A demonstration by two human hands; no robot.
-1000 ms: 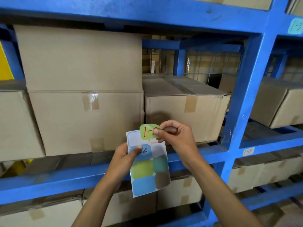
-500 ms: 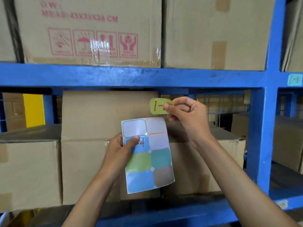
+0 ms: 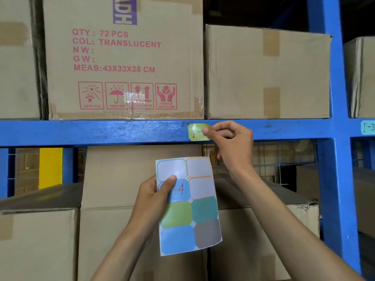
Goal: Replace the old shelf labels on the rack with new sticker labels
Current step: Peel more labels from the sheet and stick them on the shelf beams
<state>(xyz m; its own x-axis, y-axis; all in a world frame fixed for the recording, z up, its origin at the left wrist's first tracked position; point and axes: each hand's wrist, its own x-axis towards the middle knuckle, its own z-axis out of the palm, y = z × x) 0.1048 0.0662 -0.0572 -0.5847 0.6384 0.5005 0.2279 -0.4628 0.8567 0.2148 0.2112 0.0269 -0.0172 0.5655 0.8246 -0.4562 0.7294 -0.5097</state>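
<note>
A green sticker label (image 3: 196, 132) with red writing lies against the front of the blue shelf beam (image 3: 101, 132). My right hand (image 3: 231, 145) pinches its right end, thumb on top of it. My left hand (image 3: 156, 194) holds a sticker sheet (image 3: 190, 207) upright below the beam, thumb pressed on a blue sticker marked "-4". The sheet carries several coloured stickers and a few peeled blank spots. A pale turquoise label (image 3: 368, 127) reading "1-3" sits on the beam right of the blue upright (image 3: 332, 138).
Cardboard boxes fill the shelf above the beam, one printed box (image 3: 121, 63) and a plain box (image 3: 267, 74) beside it. More boxes (image 3: 121, 179) stand on the shelf below. A yellow post (image 3: 50, 167) shows at the back left.
The view has tilted upward to a higher beam. My right hand has lifted the green sticker from above the sheet up onto that beam. My left hand keeps the sheet.
</note>
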